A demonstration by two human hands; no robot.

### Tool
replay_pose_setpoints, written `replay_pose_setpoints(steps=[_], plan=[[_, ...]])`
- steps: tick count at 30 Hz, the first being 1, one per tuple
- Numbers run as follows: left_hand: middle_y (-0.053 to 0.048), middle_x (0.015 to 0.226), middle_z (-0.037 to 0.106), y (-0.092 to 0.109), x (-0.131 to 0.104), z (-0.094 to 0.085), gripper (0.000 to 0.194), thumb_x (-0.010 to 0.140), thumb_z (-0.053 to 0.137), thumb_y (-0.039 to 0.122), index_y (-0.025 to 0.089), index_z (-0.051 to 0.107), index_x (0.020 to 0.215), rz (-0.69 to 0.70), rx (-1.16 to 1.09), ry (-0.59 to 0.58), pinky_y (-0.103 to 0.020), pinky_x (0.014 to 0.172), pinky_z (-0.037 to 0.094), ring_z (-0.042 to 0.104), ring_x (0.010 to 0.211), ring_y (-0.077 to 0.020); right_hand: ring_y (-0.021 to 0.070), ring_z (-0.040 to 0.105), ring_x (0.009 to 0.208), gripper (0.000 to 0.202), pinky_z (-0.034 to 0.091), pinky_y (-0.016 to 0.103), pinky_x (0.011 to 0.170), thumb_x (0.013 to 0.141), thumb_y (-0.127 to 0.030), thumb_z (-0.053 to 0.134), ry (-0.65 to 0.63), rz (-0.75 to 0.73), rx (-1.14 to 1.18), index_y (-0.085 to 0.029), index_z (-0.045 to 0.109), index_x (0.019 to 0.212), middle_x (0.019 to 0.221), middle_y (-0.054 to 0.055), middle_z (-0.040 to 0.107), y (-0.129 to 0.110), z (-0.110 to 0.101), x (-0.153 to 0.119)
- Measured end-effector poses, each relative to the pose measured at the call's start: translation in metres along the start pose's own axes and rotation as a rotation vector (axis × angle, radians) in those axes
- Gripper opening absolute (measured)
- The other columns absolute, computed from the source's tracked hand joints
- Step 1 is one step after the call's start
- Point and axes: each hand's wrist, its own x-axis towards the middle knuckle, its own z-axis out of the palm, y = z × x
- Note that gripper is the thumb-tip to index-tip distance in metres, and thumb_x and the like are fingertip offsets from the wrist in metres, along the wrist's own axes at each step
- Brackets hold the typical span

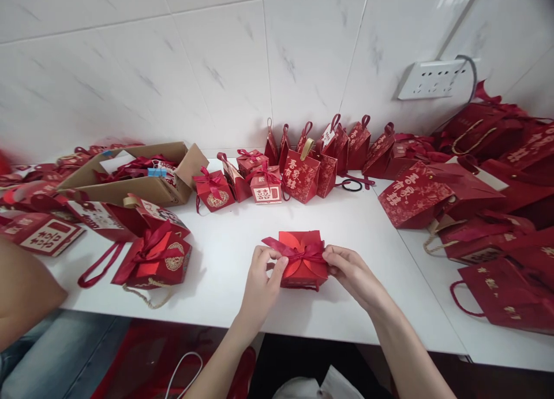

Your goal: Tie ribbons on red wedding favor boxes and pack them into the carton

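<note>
A red gift box (302, 275) sits on the white table (225, 243) in front of me, with a dark red ribbon (298, 252) tied in a bow across its folded top. At the box's left side, my left hand (265, 272) pinches the ribbon between thumb and fingers. My right hand (348, 267) pinches the ribbon at the right edge of the box. A larger red box with a bow (162, 255) and a rope handle stands to the left.
Several small red boxes (302, 174) line the tiled wall. An open cardboard box (130, 188) holds ribbons at the back left. Red bags (506, 289) crowd the right side. A black ring (351, 184) lies behind. Another person's arm (26, 289) is at the left edge.
</note>
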Motion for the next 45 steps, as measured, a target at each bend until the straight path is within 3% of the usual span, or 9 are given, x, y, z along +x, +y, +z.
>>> replay_pose_setpoints(steps=[6, 9, 13, 17, 22, 25, 28, 33, 45], plan=[[-0.003, 0.090, 0.048, -0.003, -0.004, 0.005, 0.014, 0.087, 0.050, 0.030, 0.020, 0.054, 0.080, 0.074, 0.019, 0.002, -0.032, 0.078, 0.052, 0.054, 0.087, -0.0148, 0.0143, 0.048, 0.067, 0.022, 0.039, 0.029, 0.066, 0.080, -0.039, 0.056, 0.335, -0.346, -0.594, -0.019, 0.056, 0.070, 0.073, 0.001, 0.051, -0.034, 0.003, 0.017], [-0.003, 0.089, 0.047, -0.007, -0.004, 0.006, 0.011, 0.086, 0.052, 0.028, 0.020, 0.054, 0.080, 0.141, 0.083, 0.039, -0.035, 0.080, 0.049, 0.052, 0.086, -0.0160, 0.0210, 0.053, 0.094, 0.013, 0.038, 0.038, 0.088, 0.080, -0.030, 0.060, 0.031, -0.467, -0.919, -0.019, 0.067, 0.083, 0.098, 0.007, 0.056, -0.051, 0.025, 0.035], [-0.003, 0.084, 0.047, -0.011, -0.003, 0.006, 0.013, 0.084, 0.053, 0.027, 0.019, 0.053, 0.074, 0.173, 0.120, 0.064, -0.036, 0.079, 0.046, 0.051, 0.083, -0.0172, 0.0205, 0.055, 0.093, 0.008, 0.038, 0.039, 0.087, 0.079, -0.022, 0.061, -0.277, -0.439, -1.094, -0.018, 0.067, 0.082, 0.099, 0.007, 0.057, -0.059, 0.045, 0.052], [-0.002, 0.083, 0.046, -0.010, -0.005, 0.007, 0.016, 0.084, 0.052, 0.029, 0.020, 0.050, 0.072, 0.096, 0.065, 0.030, -0.033, 0.076, 0.046, 0.049, 0.081, -0.0164, 0.0149, 0.056, 0.075, 0.013, 0.042, 0.029, 0.071, 0.080, -0.016, 0.054, -0.271, -0.426, -1.075, -0.017, 0.063, 0.070, 0.088, 0.005, 0.059, -0.058, 0.047, 0.061], [-0.001, 0.080, 0.048, -0.003, -0.005, 0.006, 0.021, 0.085, 0.048, 0.036, 0.020, 0.048, 0.072, -0.056, -0.040, -0.003, -0.026, 0.064, 0.042, 0.050, 0.079, -0.0158, 0.0183, 0.058, 0.080, 0.011, 0.042, 0.030, 0.072, 0.084, -0.019, 0.050, -0.070, -0.396, -1.019, -0.017, 0.060, 0.079, 0.088, 0.006, 0.064, -0.054, 0.042, 0.065], [0.000, 0.074, 0.047, 0.003, -0.002, 0.004, 0.025, 0.085, 0.047, 0.037, 0.020, 0.044, 0.067, -0.119, -0.088, -0.022, -0.025, 0.060, 0.038, 0.048, 0.072, -0.0141, 0.0194, 0.057, 0.092, 0.013, 0.041, 0.031, 0.080, 0.088, -0.028, 0.049, 0.141, -0.430, -0.933, -0.018, 0.056, 0.089, 0.099, 0.008, 0.062, -0.051, 0.033, 0.045], [0.003, 0.067, 0.042, 0.007, 0.001, 0.003, 0.029, 0.084, 0.048, 0.038, 0.020, 0.039, 0.064, -0.172, -0.137, -0.050, -0.024, 0.056, 0.033, 0.044, 0.064, -0.0123, 0.0163, 0.054, 0.068, 0.030, 0.040, 0.028, 0.066, 0.089, -0.046, 0.043, 0.323, -0.291, -0.829, -0.021, 0.049, 0.073, 0.074, 0.002, 0.060, -0.042, 0.022, 0.013], [0.004, 0.063, 0.037, 0.008, 0.004, 0.004, 0.031, 0.083, 0.049, 0.038, 0.020, 0.036, 0.062, -0.187, -0.165, -0.054, -0.024, 0.055, 0.030, 0.038, 0.061, -0.0115, 0.0144, 0.040, 0.050, 0.047, 0.031, 0.028, 0.054, 0.085, -0.062, 0.035, 0.296, 0.037, -0.832, -0.022, 0.039, 0.060, 0.050, -0.002, 0.045, -0.023, 0.019, -0.016], [0.005, 0.063, 0.034, 0.002, 0.012, -0.008, 0.033, 0.084, 0.050, 0.040, 0.019, 0.036, 0.063, -0.243, -0.293, -0.215, -0.024, 0.057, 0.028, 0.031, 0.060, -0.0099, 0.0101, 0.038, 0.056, 0.039, 0.030, 0.026, 0.057, 0.066, -0.054, 0.066, 0.061, 0.062, -0.177, -0.017, 0.052, 0.063, 0.059, -0.003, 0.047, -0.014, 0.009, 0.007]])
